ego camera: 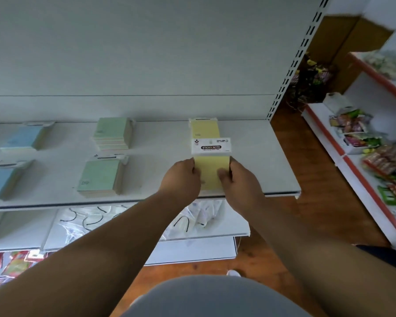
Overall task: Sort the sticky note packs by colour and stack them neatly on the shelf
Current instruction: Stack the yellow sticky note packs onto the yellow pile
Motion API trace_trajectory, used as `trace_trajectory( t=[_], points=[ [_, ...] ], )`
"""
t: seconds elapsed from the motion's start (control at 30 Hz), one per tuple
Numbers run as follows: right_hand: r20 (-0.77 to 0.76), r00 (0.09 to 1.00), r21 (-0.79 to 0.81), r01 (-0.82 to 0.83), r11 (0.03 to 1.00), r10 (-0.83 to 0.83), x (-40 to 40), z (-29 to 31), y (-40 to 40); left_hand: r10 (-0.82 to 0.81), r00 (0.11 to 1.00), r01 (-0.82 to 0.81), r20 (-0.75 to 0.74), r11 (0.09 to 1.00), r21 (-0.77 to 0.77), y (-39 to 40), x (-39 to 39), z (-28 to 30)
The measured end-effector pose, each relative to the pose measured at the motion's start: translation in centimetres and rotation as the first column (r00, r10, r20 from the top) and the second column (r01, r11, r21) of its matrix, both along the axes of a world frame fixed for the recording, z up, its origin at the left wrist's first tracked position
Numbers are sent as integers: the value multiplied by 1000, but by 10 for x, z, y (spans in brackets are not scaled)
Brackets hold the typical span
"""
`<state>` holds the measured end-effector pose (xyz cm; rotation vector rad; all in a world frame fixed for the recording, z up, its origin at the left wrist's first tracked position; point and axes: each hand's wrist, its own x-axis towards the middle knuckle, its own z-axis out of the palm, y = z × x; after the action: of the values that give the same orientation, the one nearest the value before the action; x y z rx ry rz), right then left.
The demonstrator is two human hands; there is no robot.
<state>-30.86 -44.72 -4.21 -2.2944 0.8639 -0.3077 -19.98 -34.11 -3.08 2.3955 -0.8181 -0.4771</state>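
At the right end of the shelf [272,156], in front of a rear yellow pack [205,129]: yellow pack [212,165] pinched by its two side edges between left hand [181,179] and right hand [240,181], label end pointing away, lower part hidden by the hands so contact with the shelf not determinable. Judged light and fairly stiff as a block, with a glossy wrapper likely slippery; side edges the sound place to hold. Green packs [101,175] and blue packs [0,181] already grouped to the left.
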Motion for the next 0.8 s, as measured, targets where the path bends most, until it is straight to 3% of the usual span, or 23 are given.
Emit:
trace_trajectory(
  t=[0.1, 0.23, 0.47, 0.57, 0.67, 0.8],
  points=[
    [-130, 991, -36, 10, 999, -15, 8, 4, -8, 10, 995, 1, -98, 993, 119, -7, 9, 4],
    [-255, 966, -100, 4, 995, -30, 20, -4, -17, -61, 997, 71, -42, 958, 279, -13, 14, 0],
    [-308, 951, -65, -28, 997, 7, 12, -4, -30, 47, 992, -37, -116, 995, 91, 6, 15, -9],
    [-316, 936, -144, -207, 968, 153, -7, -5, -35, -79, 997, 77, 4, 980, 183, 20, 12, -13],
    [-407, 854, -181, -424, 888, 324, -10, -4, -45, -292, 941, 227, 172, 919, 321, 20, 10, -18],
    [-411, 836, -202, -473, 858, 364, -6, -7, -47, -361, 902, 263, 235, 894, 362, 10, 11, -19]
  ],
)
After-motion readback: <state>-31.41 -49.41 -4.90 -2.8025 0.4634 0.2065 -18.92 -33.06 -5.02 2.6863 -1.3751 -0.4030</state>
